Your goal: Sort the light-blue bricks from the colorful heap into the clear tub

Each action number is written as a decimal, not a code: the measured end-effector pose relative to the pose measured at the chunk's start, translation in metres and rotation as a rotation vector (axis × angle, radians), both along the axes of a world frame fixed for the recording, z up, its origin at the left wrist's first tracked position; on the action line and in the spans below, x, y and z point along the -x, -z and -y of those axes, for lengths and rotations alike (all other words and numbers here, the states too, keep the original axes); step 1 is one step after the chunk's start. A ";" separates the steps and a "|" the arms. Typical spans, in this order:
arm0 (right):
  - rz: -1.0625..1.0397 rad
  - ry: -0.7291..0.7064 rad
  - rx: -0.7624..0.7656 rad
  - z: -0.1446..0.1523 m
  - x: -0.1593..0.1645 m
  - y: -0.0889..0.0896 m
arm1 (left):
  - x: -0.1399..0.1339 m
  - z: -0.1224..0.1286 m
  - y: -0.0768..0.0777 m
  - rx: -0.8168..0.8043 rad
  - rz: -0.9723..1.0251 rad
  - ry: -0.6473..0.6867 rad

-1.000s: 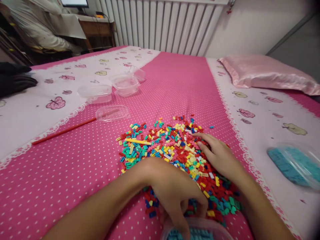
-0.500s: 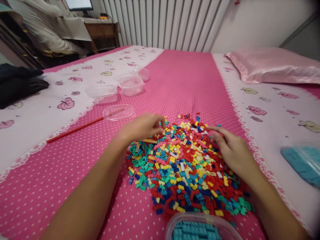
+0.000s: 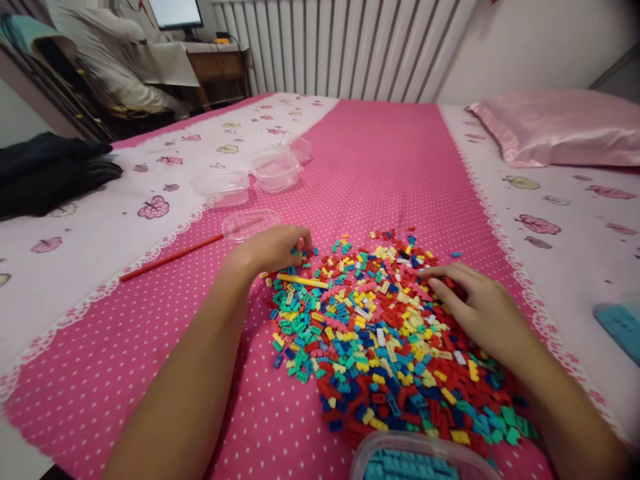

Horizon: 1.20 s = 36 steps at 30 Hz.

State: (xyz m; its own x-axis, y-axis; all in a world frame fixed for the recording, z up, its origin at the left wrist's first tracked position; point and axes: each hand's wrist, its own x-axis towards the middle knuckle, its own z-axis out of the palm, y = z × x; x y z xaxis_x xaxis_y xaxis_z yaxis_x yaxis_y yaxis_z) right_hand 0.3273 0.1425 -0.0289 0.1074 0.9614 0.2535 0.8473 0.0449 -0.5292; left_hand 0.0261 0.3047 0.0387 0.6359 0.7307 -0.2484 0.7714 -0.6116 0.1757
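Observation:
A wide pile of small plastic building bricks (image 3: 370,333) in red, yellow, green, blue, white and pink lies on the bed. At its far left edge is my left hand (image 3: 283,248), its fingers curled down beside a few blue-green bricks; the fingertips are partly hidden. A yellow stick of joined bricks (image 3: 303,281) lies just below this hand. My right hand (image 3: 473,297) rests over red bricks on the pile's right side, index finger stretched out and thumb a little apart from it. Nothing held shows between them.
A clear tub of teal bricks (image 3: 410,463) stands at the near edge. Behind lie clear empty containers (image 3: 275,170), a clear lid (image 3: 253,225) and a long red stick (image 3: 173,257). A teal-filled box (image 3: 620,330), pillow (image 3: 555,127) and dark clothing (image 3: 55,173) flank the sides. A person (image 3: 107,53) sits at the back left.
The view has swung left. My left hand has moved left across the pile, uncovering the yellow stick. My right thumb and index finger have separated above the red bricks.

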 end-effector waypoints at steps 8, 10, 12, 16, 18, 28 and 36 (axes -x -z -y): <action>0.013 -0.066 -0.038 0.000 -0.003 0.005 | 0.001 -0.004 0.002 0.080 0.339 -0.054; 0.015 -0.070 -0.042 0.000 -0.003 0.005 | 0.001 -0.005 0.003 0.088 0.361 -0.060; 0.021 -0.071 -0.047 0.000 -0.003 0.005 | 0.001 -0.006 0.004 0.095 0.362 -0.070; 0.025 -0.070 -0.047 0.000 -0.002 0.005 | 0.001 -0.007 0.004 0.112 0.330 -0.092; 0.022 -0.073 -0.041 0.001 -0.002 0.005 | 0.000 -0.006 0.003 0.108 0.308 -0.094; -0.011 -0.042 -0.041 0.001 0.000 0.002 | 0.004 -0.007 0.005 0.107 0.285 -0.145; -0.124 0.050 -0.044 0.003 0.001 -0.003 | 0.002 -0.005 0.004 0.315 0.356 -0.159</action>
State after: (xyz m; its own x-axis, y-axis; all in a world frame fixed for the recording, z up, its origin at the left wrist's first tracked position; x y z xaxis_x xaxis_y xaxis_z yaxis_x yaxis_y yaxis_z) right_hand 0.3260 0.1398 -0.0259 0.1880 0.9423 0.2771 0.7772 0.0298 -0.6285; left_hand 0.0244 0.3098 0.0348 0.6080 0.7501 -0.2602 0.7094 -0.3662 0.6022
